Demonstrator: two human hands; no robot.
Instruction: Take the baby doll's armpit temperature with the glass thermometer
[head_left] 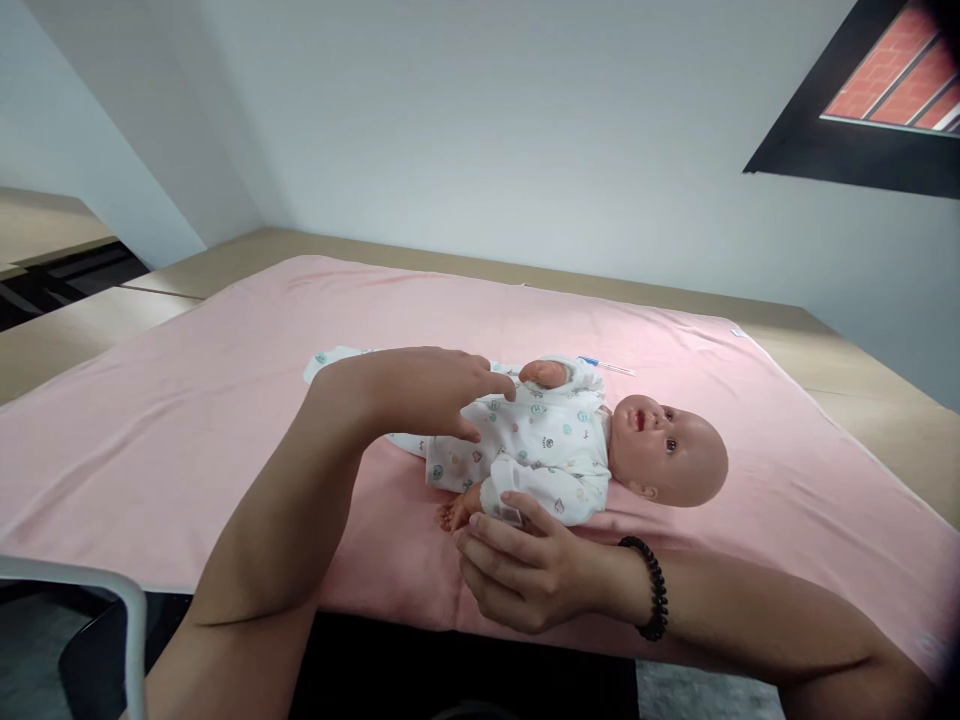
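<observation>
A baby doll (670,452) lies on its back on a pink blanket (225,400), head to the right, wearing a white printed top (555,430). My left hand (431,388) is over the doll's lower body, palm down with fingers apart, hiding part of the clothing and legs. At the doll's near arm, my right hand (521,570) has its fingers curled around the white sleeve (510,485) by the cuff. The doll's near hand (456,510) pokes out beside my fingertips. Its far hand (545,374) rests raised above the chest.
A thin white stick with a blue end (609,367) lies on the blanket beyond the doll. Under the blanket is a wooden table (862,400), against a white wall (487,150). A grey curved metal bar (135,620) stands at the lower left. A dark-framed window (795,130) is at upper right.
</observation>
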